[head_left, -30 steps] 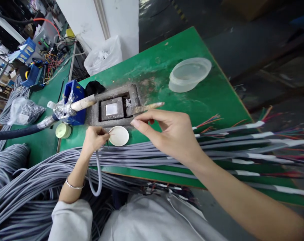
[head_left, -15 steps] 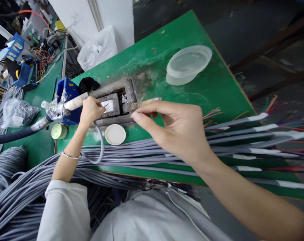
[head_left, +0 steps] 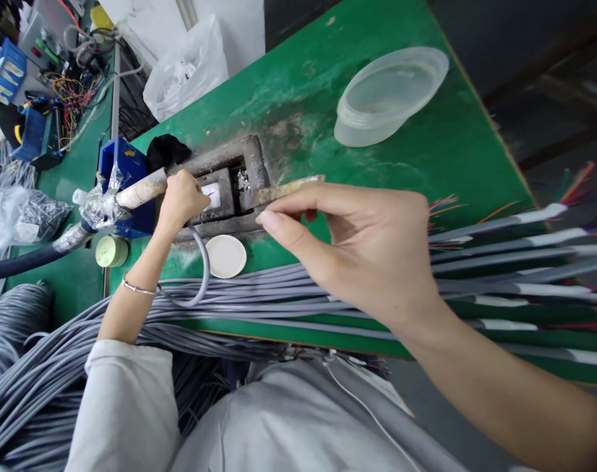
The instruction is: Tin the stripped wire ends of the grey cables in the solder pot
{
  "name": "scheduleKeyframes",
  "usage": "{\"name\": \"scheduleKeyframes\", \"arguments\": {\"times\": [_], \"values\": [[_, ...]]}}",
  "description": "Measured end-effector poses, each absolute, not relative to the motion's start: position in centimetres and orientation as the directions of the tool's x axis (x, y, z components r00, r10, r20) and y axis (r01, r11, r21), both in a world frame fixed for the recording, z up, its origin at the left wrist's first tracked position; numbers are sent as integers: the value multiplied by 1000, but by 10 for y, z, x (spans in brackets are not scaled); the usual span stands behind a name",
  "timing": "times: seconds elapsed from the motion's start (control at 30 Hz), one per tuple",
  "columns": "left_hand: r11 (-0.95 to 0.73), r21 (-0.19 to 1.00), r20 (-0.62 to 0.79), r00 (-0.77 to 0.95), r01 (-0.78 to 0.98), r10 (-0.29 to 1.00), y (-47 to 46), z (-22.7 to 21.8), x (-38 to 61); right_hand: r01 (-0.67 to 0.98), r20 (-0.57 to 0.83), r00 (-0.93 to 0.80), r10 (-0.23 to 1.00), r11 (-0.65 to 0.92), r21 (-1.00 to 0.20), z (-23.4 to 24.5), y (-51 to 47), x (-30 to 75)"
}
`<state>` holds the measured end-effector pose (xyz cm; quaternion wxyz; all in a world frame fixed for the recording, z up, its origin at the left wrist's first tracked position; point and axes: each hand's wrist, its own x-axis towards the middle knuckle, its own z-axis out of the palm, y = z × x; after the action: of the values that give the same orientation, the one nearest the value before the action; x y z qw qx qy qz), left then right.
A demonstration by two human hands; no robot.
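My left hand [head_left: 181,198] is closed on the end of a grey cable [head_left: 200,272] and holds it over the molten pool of a grey solder pot [head_left: 252,164] sunk in the green bench [head_left: 426,157]. The cable loops down from my fist to the bundle below. My right hand [head_left: 362,242] pinches the handle end of a flat crusted metal scraper [head_left: 288,189] whose tip rests on the pot's right rim. A small white round dish [head_left: 225,255] sits just in front of the pot.
Several grey cables [head_left: 328,295] with white-taped, coloured-wire ends lie across the bench front. A clear plastic bowl [head_left: 387,95] stands at the back right. A foil-wrapped hose nozzle [head_left: 111,200], a blue bin [head_left: 124,164] and a small green tin [head_left: 109,251] sit left of the pot.
My left hand has moved from the white dish up to the solder pot with the cable end. My right hand has stayed at the scraper; the view shifted closer.
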<state>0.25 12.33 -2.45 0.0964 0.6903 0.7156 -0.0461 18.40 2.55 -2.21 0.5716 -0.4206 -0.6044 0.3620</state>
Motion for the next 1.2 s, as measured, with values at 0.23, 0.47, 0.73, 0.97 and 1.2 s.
{"name": "scheduleKeyframes", "arguments": {"times": [0.23,0.47,0.73,0.97,1.2], "values": [[66,192,-139,-39,979,989,115,-19,1,85,381,24,924,378,-922,-22,26,184],[76,839,-17,-114,538,993,48,16,9,134,369,72,927,358,-924,-21,26,184],[48,969,-11,-153,241,988,-4,27,17,60,350,-43,936,352,-934,-27,23,175],[6,999,3,-234,40,972,-19,11,19,-52,244,-451,859,248,-967,-27,13,166],[-8,959,-95,-350,-283,932,-25,-11,35,-114,266,-404,875,240,-964,-30,11,160]]}}
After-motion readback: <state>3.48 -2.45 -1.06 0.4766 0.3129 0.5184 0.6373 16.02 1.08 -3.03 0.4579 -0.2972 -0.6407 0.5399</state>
